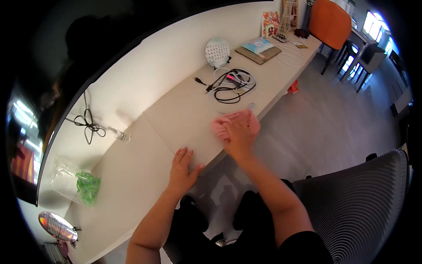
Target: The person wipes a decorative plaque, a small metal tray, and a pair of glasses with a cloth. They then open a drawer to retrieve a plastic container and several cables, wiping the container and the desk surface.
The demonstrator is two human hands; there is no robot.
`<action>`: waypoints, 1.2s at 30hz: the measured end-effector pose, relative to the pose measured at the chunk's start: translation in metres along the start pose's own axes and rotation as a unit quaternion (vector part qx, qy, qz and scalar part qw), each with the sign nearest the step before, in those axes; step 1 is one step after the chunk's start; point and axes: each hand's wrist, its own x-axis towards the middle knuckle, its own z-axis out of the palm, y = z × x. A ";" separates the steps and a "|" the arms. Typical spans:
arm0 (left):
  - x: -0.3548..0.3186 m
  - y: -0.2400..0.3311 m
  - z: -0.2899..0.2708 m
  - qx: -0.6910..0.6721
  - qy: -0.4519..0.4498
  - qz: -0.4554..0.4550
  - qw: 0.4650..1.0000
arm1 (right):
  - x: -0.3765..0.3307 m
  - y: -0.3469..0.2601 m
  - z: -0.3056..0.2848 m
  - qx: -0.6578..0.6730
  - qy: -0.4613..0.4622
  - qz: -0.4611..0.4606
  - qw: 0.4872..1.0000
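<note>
My right hand [239, 136] presses down on a bunched pink cloth [217, 126] near the front edge of the long white counter [127, 176]. Its fingers curve over the fabric, and part of the cloth is hidden beneath them. Flat on the counter's front edge lies my left hand [182, 169], fingers spread, with nothing in it. Just beyond the cloth is a loose heap of black and white cables [228, 100], with something small and pink among them.
Farther along stand a round mirror [217, 53], a brown folder [246, 55] and a small wire rack [285, 26]. At left are a clear bottle [121, 134], a bag with green contents [88, 188] and another oval mirror [57, 226]. A mesh chair [356, 202] is at right.
</note>
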 end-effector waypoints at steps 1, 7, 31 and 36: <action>0.003 0.003 0.003 0.001 -0.015 0.004 1.000 | -0.007 -0.007 0.003 0.016 0.015 -0.014 1.000; 0.016 0.013 0.014 -0.002 -0.061 0.023 0.998 | -0.073 -0.055 0.041 0.142 0.163 0.063 0.974; 0.026 0.036 0.051 0.316 -0.151 0.111 0.930 | 0.011 0.114 0.050 0.489 0.306 0.382 0.722; 0.069 0.056 0.086 0.313 -0.182 0.206 0.909 | -0.057 0.031 0.120 0.292 0.407 0.328 0.801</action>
